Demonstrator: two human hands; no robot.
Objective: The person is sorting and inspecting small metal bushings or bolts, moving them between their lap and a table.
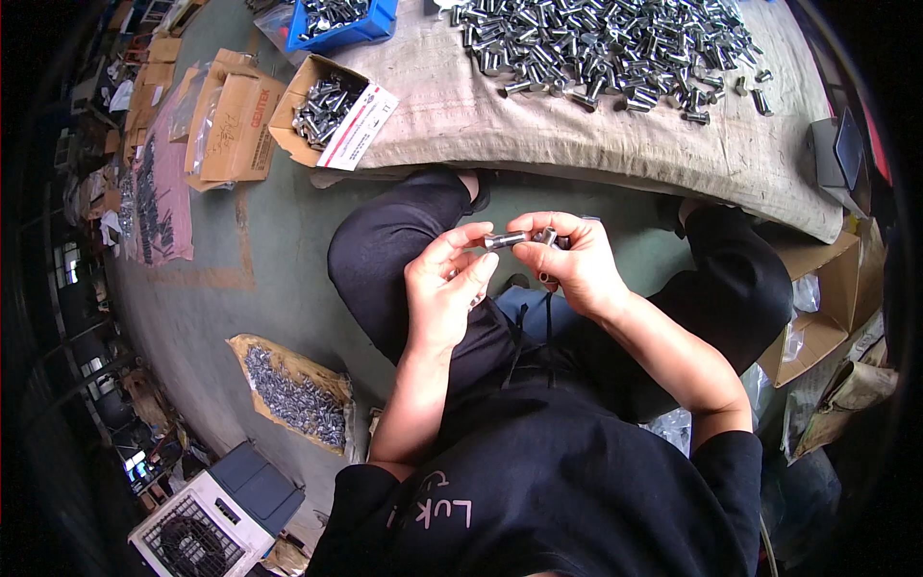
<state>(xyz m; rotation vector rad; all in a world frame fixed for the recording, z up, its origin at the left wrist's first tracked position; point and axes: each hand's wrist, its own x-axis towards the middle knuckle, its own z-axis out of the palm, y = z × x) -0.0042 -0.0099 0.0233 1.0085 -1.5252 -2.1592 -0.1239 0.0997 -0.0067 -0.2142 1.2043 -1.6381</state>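
Note:
My left hand (437,291) pinches a shiny headed metal pin (504,240) between thumb and fingertips, above my lap. The pin lies about level, its far end close to my right fingertips; whether they touch it I cannot tell. Closed around several similar metal pins (545,237) is my right hand (594,274), some of their ends showing between thumb and fingers. The curled fingers of my left hand partly hide their palm side. In front of me, a large heap of such pins (606,48) is spread over a cloth-covered table (567,139).
An open carton of pins (327,111) stands at the table's left edge, below a blue bin (346,34). Further left is a brown carton (236,125). A tray of small metal parts (293,394) and an air cooler (207,524) are at lower left. An open box (822,298) stands right.

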